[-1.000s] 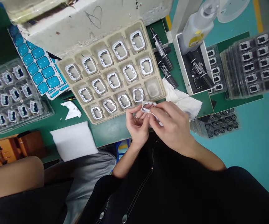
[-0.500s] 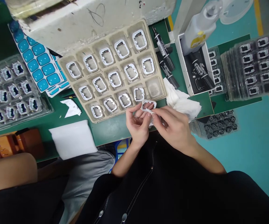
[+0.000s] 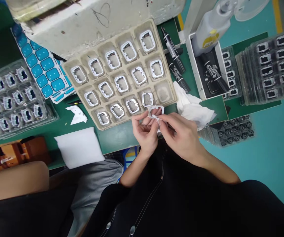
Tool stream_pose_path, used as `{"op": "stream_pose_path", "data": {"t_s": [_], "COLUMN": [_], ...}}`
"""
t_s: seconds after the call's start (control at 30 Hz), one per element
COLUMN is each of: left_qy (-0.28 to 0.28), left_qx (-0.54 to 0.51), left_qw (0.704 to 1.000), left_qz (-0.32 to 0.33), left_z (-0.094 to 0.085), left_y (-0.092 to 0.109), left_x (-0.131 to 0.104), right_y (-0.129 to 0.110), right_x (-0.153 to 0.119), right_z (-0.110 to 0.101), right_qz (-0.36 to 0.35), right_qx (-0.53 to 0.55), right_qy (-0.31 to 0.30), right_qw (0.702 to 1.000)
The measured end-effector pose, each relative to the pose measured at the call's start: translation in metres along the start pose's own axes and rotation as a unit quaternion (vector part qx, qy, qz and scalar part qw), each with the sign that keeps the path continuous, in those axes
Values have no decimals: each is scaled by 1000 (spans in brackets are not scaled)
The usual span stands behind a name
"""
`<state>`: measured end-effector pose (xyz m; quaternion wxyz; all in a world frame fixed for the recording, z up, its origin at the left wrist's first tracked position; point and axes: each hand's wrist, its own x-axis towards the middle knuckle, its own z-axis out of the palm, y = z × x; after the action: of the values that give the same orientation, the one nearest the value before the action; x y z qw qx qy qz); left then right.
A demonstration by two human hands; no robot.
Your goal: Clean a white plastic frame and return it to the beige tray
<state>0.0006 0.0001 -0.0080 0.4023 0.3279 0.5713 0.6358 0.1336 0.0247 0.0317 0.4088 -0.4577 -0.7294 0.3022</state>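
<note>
A small silvery frame (image 3: pixel 156 110) is held between the fingers of my left hand (image 3: pixel 145 133), just below the lower right part of a beige moulded tray (image 3: pixel 168 104). My right hand (image 3: pixel 182 135) pinches a bit of white wipe (image 3: pixel 159 118) against the lower edge of that frame. Similar frames, such as one by my fingers (image 3: pixel 147 98), sit singly in the tray's compartments. One compartment (image 3: pixel 163 92) at the right holds no frame. A ring shows on a finger of my left hand.
Black markers (image 3: pixel 173 49) and crumpled tissue (image 3: pixel 196 107) lie right of the tray. A white box (image 3: pixel 195 65) holds a bottle (image 3: pixel 209 33). Clear trays (image 3: pixel 245 75) stand far right, others (image 3: pixel 11 98) left, near blue stickers (image 3: pixel 47 64). A person's arm (image 3: pixel 16 181) is lower left.
My right fingers and the wipe have shifted slightly left along the frame, which has tilted a little. At the lower left, the other person's arm has moved right.
</note>
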Motion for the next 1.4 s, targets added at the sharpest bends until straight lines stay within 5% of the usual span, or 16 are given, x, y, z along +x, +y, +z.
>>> {"op": "stream_pose_path", "data": {"t_s": [0.3, 0.73, 0.97, 1.4], "left_qy": [19, -38, 18, 68], "left_qx": [16, 5, 34, 51], "left_qw": [999, 998, 996, 989], "left_qz": [32, 41, 86, 120], "left_z": [-1, -9, 2, 5], "left_y": [0, 0, 2, 0], "left_x": [-3, 4, 0, 1], "right_y": [-9, -12, -17, -16], "right_x": [-1, -2, -6, -7], "right_z": [-2, -9, -15, -14], "right_qz": [7, -2, -50, -73], "right_qx": [5, -12, -99, -103], "right_qy": [-16, -8, -17, -27], "right_qw": [1000, 1000, 994, 992]}}
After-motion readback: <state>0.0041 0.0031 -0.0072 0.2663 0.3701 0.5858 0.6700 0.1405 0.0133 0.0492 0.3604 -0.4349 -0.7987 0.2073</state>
